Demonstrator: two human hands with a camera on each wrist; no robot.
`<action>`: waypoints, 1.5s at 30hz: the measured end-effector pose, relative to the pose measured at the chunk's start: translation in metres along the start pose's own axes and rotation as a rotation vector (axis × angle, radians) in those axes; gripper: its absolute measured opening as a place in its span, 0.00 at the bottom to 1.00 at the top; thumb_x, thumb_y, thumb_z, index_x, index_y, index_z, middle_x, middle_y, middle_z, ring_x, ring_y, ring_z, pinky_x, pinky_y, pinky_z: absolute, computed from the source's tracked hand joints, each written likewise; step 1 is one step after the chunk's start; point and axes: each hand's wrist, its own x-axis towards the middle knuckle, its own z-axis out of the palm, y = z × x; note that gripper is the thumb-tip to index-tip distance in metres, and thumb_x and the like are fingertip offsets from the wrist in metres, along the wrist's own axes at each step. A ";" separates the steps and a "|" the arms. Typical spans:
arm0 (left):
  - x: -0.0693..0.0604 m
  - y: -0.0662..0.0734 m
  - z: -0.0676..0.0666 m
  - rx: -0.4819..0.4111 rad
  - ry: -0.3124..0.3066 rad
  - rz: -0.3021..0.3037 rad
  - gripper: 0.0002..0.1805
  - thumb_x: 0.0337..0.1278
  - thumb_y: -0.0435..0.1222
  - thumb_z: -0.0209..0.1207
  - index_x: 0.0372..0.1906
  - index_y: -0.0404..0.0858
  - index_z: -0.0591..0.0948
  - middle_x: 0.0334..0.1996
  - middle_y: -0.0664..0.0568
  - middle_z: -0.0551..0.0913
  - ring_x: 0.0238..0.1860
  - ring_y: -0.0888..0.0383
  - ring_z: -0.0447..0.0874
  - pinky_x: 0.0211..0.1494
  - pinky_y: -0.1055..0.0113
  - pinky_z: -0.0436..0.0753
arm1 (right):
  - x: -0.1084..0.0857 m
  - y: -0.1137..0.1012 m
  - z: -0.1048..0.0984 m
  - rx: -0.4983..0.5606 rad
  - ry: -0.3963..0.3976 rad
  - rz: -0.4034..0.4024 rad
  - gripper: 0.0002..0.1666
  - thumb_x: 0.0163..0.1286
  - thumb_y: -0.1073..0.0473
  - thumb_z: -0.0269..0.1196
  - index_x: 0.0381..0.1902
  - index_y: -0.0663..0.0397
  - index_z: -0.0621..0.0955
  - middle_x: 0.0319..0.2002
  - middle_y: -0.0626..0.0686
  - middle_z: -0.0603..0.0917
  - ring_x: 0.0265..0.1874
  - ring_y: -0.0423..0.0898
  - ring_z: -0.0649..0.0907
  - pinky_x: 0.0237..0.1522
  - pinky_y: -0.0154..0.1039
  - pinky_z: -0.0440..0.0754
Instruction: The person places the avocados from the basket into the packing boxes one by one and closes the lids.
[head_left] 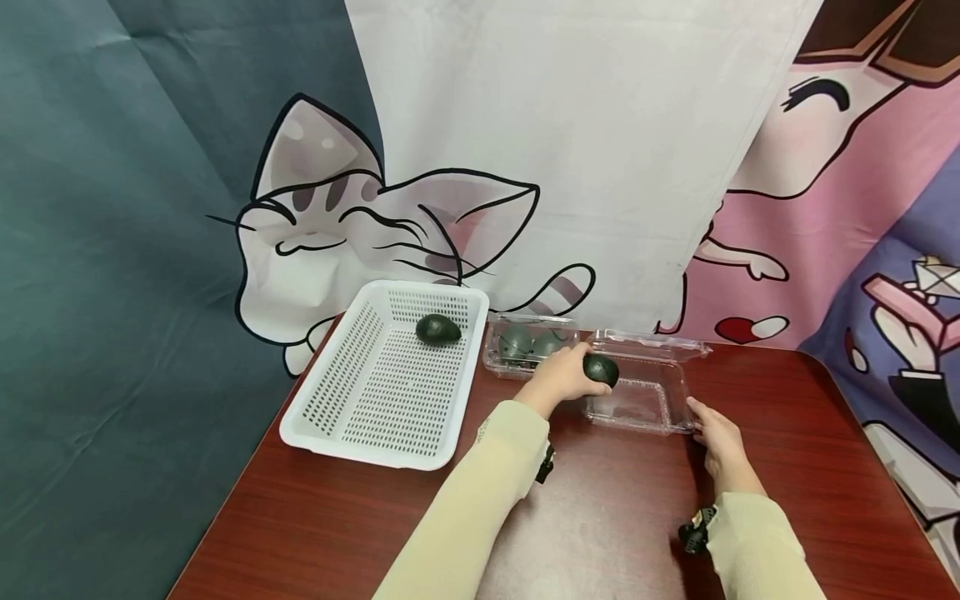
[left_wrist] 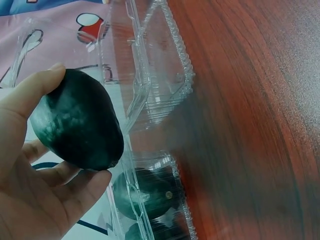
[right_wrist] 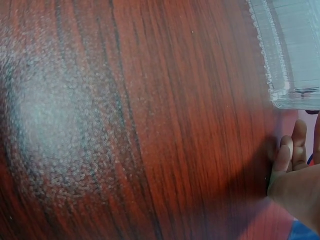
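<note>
A dark green avocado point(head_left: 601, 371) point(left_wrist: 82, 120) is gripped in the left hand point(head_left: 558, 379) point(left_wrist: 42, 165), thumb on one side and fingers on the other. It is held above the left part of an open clear plastic box point(head_left: 637, 400) point(right_wrist: 295, 55), whose lid stands raised at the back. By the box's right edge is the right hand point(head_left: 720, 442) point(right_wrist: 300, 175), its fingers extended and holding nothing; whether they touch the box cannot be told. Just left of that box, a second clear box point(head_left: 491, 354) holds avocados point(left_wrist: 145, 195) under clear plastic.
A white perforated basket point(head_left: 375, 454) stands at the left with one avocado point(head_left: 438, 330) in its back right part. Behind the reddish-brown wooden table point(head_left: 585, 533) point(left_wrist: 250, 125) hangs a printed cloth point(head_left: 600, 125) with cartoon figures.
</note>
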 end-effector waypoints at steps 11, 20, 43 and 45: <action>0.004 0.006 0.006 -0.026 0.010 -0.056 0.40 0.39 0.63 0.63 0.59 0.49 0.70 0.45 0.54 0.77 0.41 0.59 0.77 0.40 0.64 0.76 | 0.000 0.002 -0.002 0.050 0.015 0.014 0.10 0.61 0.44 0.62 0.20 0.30 0.78 0.22 0.35 0.74 0.26 0.32 0.73 0.35 0.29 0.71; 0.009 0.010 0.011 -0.018 0.022 -0.127 0.42 0.37 0.66 0.61 0.59 0.49 0.69 0.43 0.54 0.78 0.38 0.58 0.78 0.36 0.63 0.76 | -0.001 0.000 -0.002 0.044 -0.012 0.016 0.14 0.62 0.46 0.62 0.16 0.30 0.76 0.20 0.35 0.74 0.24 0.32 0.73 0.35 0.28 0.70; 0.010 0.023 0.017 -0.125 0.026 -0.177 0.51 0.38 0.68 0.58 0.65 0.40 0.63 0.46 0.47 0.79 0.44 0.52 0.79 0.42 0.61 0.78 | 0.000 0.000 0.004 0.113 0.019 -0.010 0.14 0.62 0.50 0.62 0.16 0.35 0.78 0.19 0.36 0.73 0.21 0.31 0.74 0.31 0.28 0.70; 0.010 0.024 0.018 -0.120 0.026 -0.184 0.51 0.38 0.68 0.58 0.66 0.41 0.63 0.47 0.47 0.78 0.45 0.51 0.79 0.42 0.61 0.78 | 0.000 0.000 0.004 0.114 0.017 -0.014 0.13 0.62 0.50 0.63 0.17 0.35 0.78 0.19 0.36 0.74 0.21 0.31 0.74 0.31 0.28 0.70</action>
